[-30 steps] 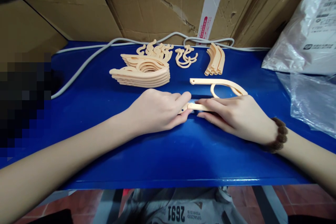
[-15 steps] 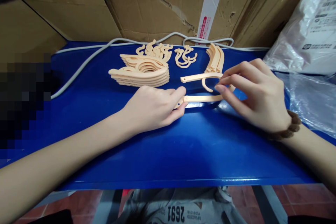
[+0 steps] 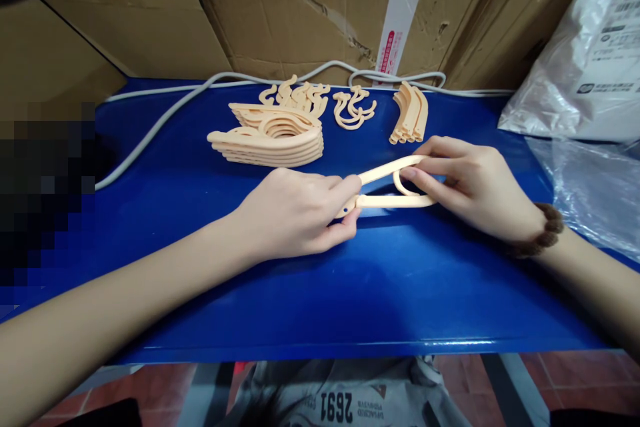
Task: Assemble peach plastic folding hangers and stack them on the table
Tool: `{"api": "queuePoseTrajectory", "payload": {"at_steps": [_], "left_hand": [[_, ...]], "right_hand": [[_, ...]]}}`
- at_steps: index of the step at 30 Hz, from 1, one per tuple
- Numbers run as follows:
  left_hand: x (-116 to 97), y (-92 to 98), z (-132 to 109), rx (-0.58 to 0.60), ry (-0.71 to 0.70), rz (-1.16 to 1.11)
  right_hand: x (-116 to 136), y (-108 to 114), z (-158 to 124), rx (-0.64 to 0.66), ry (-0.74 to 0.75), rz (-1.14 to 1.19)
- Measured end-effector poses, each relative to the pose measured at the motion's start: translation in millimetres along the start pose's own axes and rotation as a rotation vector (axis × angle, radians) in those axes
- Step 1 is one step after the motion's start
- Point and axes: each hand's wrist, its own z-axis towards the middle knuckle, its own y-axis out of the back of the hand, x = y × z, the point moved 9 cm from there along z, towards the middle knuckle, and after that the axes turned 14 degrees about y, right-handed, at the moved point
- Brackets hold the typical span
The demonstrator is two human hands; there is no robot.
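Note:
Between my hands is a cream plastic folding hanger [image 3: 390,201], its two arms lying close together with a curved hook between them. My left hand [image 3: 305,213] pinches the hanger's left end, where a small hole shows beside the thumb. Fingers of my right hand [image 3: 465,183] are closed on the right end, near the hook. Behind my left hand lies a stack of folded hangers [image 3: 273,147]. Loose hooks [image 3: 354,108] sit in two groups farther back. A bundle of curved arm pieces [image 3: 410,113] lies just beyond my right hand.
A blue table [image 3: 320,300] carries everything. A white cable [image 3: 160,127] winds along its back edge before cardboard boxes [image 3: 300,7]. At the right stands a clear-wrapped white package [image 3: 585,73], its plastic film spreading onto the table.
My right hand has moved down and closed on the hanger's right end. The hanger's upper arm has swung toward my left fingers, and its left tip is now hidden by them.

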Motion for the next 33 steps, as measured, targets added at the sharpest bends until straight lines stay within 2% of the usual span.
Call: {"api": "queuePoseTrajectory", "payload": {"at_steps": [5, 15, 19, 26, 30, 33], "left_hand": [[-13, -4.9, -4, 0.133, -0.12, -0.114], [-29, -5.6, -6, 0.249, -0.295, -0.186], [-26, -9.5, -6, 0.246, -0.296, -0.178], [-13, -11.4, -2, 0.107, -0.219, -0.158], [-6, -13.1, 0, 0.111, -0.147, -0.129], [-4, -14.0, 0, 0.136, -0.147, -0.125]], "right_hand": [[0, -4, 0, 0.052, 0.003, -0.02], [-2, -6, -4, 0.152, -0.057, -0.281], [-4, -7, -5, 0.202, -0.066, -0.341], [-13, -9, -11, 0.282, -0.123, -0.391], [-16, -10, -12, 0.283, -0.156, -0.407], [-18, -11, -12, 0.301, -0.185, -0.395]]}}
